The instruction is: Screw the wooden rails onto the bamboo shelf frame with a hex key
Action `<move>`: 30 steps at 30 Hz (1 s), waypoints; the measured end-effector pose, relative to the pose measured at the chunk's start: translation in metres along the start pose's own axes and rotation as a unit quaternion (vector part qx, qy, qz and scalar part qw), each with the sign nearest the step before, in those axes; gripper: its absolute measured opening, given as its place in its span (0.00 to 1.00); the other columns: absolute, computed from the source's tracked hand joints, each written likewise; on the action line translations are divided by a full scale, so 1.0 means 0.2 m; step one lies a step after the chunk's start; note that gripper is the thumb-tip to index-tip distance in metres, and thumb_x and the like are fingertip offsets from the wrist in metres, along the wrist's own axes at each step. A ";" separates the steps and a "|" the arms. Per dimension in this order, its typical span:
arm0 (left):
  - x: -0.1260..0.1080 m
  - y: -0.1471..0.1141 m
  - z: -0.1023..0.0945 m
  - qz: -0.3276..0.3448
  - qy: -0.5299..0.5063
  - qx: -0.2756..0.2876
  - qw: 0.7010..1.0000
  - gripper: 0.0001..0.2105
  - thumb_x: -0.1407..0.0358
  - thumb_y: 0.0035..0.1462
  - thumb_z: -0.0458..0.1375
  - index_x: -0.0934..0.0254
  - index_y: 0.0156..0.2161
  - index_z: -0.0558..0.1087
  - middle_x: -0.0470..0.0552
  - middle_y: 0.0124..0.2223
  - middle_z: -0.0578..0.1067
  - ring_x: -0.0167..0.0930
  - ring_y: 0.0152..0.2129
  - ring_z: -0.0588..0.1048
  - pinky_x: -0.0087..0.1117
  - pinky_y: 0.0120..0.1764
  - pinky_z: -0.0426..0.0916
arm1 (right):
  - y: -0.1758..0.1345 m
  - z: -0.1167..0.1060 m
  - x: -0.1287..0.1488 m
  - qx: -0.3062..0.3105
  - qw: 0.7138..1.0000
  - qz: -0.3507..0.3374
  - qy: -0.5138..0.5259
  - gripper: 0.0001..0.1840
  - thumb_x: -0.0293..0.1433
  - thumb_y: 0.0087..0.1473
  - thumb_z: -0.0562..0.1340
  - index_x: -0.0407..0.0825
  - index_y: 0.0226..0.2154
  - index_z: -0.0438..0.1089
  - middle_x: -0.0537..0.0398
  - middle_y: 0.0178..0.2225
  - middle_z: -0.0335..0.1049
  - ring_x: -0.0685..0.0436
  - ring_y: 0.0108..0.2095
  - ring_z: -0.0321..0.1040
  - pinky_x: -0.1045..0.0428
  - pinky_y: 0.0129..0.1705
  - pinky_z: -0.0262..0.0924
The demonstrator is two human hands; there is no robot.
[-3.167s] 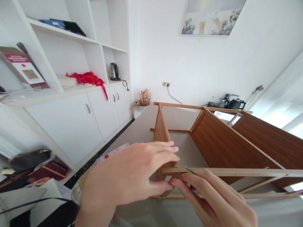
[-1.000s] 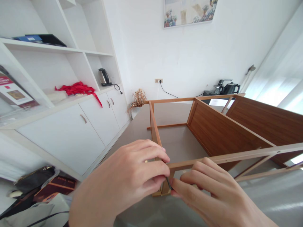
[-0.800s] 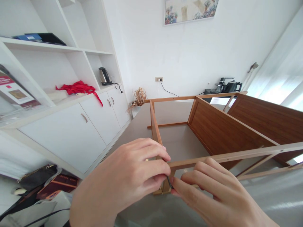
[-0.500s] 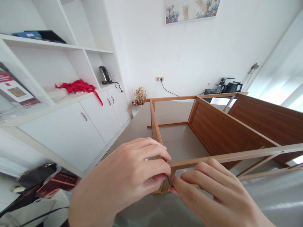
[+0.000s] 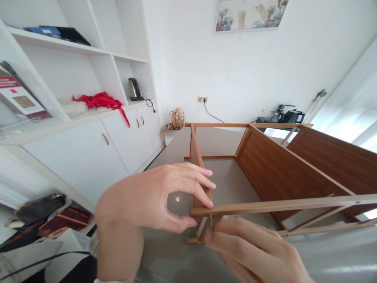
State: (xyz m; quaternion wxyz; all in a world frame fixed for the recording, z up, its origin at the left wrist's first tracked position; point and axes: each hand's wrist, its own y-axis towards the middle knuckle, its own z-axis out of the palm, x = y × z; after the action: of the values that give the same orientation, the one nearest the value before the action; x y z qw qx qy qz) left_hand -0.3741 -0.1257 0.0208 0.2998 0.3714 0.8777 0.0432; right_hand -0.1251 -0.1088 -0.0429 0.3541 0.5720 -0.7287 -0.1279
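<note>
A wooden shelf frame (image 5: 247, 207) lies on its side before me. At the near corner of its front rail, a small metal bolt (image 5: 211, 217) sticks out of the wood. My right hand (image 5: 250, 243) pinches a thin grey metal hex key (image 5: 211, 226) at this bolt; most of the key is hidden by the fingers. My left hand (image 5: 159, 194) is open, thumb and fingers apart around the corner. Its index fingertip rests by the top of the rail, and its other fingers reach over the side panel (image 5: 195, 153).
White cabinets (image 5: 79, 149) with shelves stand at left, holding a kettle (image 5: 134, 89) and red ribbon (image 5: 100, 101). Bags and a dark red box (image 5: 64, 219) lie at lower left. Dried plants (image 5: 176, 119) stand by the wall. Brown panels (image 5: 282, 157) span the frame at right.
My left hand has let go at the corner and spread its fingers, uncovering the bolt. My right hand has moved slightly down and left, still pinching the hex key. The view has shifted slightly.
</note>
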 end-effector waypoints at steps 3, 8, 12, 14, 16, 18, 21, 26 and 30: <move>0.05 0.00 -0.01 0.006 -0.036 0.020 0.999 0.17 0.67 0.51 0.67 0.55 0.48 0.77 0.50 0.57 0.74 0.37 0.57 0.69 0.37 0.61 0.63 | 0.02 0.01 0.00 -0.043 0.998 0.011 0.040 0.10 0.24 0.58 0.64 0.49 0.43 0.71 0.55 0.36 0.76 0.53 0.33 0.75 0.62 0.37 0.69; 0.09 0.02 -0.02 0.011 -0.082 0.030 0.996 0.19 0.65 0.50 0.68 0.52 0.49 0.78 0.48 0.55 0.76 0.37 0.57 0.70 0.36 0.61 0.62 | 0.04 0.02 0.01 -0.094 0.996 -0.009 -0.005 0.07 0.27 0.56 0.68 0.48 0.39 0.72 0.57 0.32 0.77 0.52 0.30 0.75 0.60 0.36 0.70; 0.09 0.01 -0.03 0.000 -0.096 0.027 0.995 0.22 0.66 0.48 0.69 0.52 0.51 0.77 0.46 0.55 0.76 0.37 0.58 0.69 0.36 0.62 0.62 | 0.05 0.04 0.00 -0.118 0.980 -0.091 -0.131 0.06 0.26 0.54 0.69 0.46 0.36 0.73 0.56 0.28 0.74 0.49 0.27 0.72 0.54 0.33 0.69; 0.11 0.01 -0.03 0.001 -0.108 0.039 0.993 0.23 0.67 0.49 0.68 0.51 0.52 0.76 0.45 0.55 0.76 0.36 0.59 0.68 0.35 0.62 0.62 | 0.06 0.05 -0.02 -0.122 0.968 -0.134 -0.172 0.06 0.26 0.53 0.69 0.45 0.35 0.73 0.54 0.28 0.74 0.47 0.27 0.72 0.52 0.33 0.68; 0.13 0.01 -0.04 0.002 -0.121 0.057 0.991 0.23 0.67 0.50 0.67 0.51 0.52 0.76 0.43 0.55 0.76 0.36 0.60 0.67 0.35 0.62 0.62 | 0.07 0.06 -0.02 -0.119 0.964 -0.149 -0.187 0.07 0.24 0.53 0.68 0.43 0.36 0.72 0.53 0.27 0.73 0.46 0.28 0.72 0.50 0.34 0.68; 0.15 0.02 -0.05 0.003 -0.131 0.069 0.989 0.22 0.66 0.51 0.67 0.51 0.52 0.76 0.43 0.55 0.76 0.35 0.60 0.66 0.34 0.62 0.61 | 0.08 0.08 -0.02 -0.122 0.964 -0.149 -0.184 0.10 0.21 0.53 0.66 0.42 0.39 0.70 0.54 0.26 0.72 0.47 0.27 0.70 0.50 0.33 0.66; 0.15 0.02 -0.05 0.009 -0.138 0.069 0.988 0.23 0.64 0.48 0.69 0.52 0.52 0.76 0.45 0.55 0.76 0.36 0.60 0.66 0.34 0.61 0.62 | 0.09 0.10 0.00 -0.146 0.964 -0.125 -0.182 0.17 0.16 0.53 0.62 0.44 0.45 0.68 0.56 0.25 0.70 0.49 0.25 0.66 0.52 0.29 0.63; 0.11 0.00 -0.03 -0.005 -0.119 0.033 0.992 0.24 0.62 0.46 0.71 0.52 0.51 0.77 0.47 0.55 0.76 0.36 0.59 0.68 0.34 0.60 0.63 | 0.06 0.11 0.04 -0.191 0.966 -0.014 -0.174 0.15 0.22 0.59 0.60 0.47 0.49 0.66 0.57 0.27 0.73 0.52 0.23 0.68 0.57 0.27 0.65; 0.09 -0.01 -0.03 -0.017 -0.103 0.021 0.994 0.22 0.61 0.47 0.71 0.53 0.50 0.77 0.48 0.55 0.76 0.37 0.58 0.69 0.34 0.59 0.63 | 0.00 0.09 0.06 -0.160 0.973 0.055 -0.157 0.13 0.33 0.60 0.64 0.50 0.48 0.68 0.58 0.32 0.77 0.53 0.26 0.73 0.60 0.33 0.69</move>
State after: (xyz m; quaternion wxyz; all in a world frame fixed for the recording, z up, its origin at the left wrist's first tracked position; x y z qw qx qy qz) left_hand -0.3879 -0.1143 0.0163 0.3815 0.3651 0.8490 -0.0184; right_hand -0.1389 -0.1244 -0.0518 0.3291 0.4395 -0.7757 -0.3112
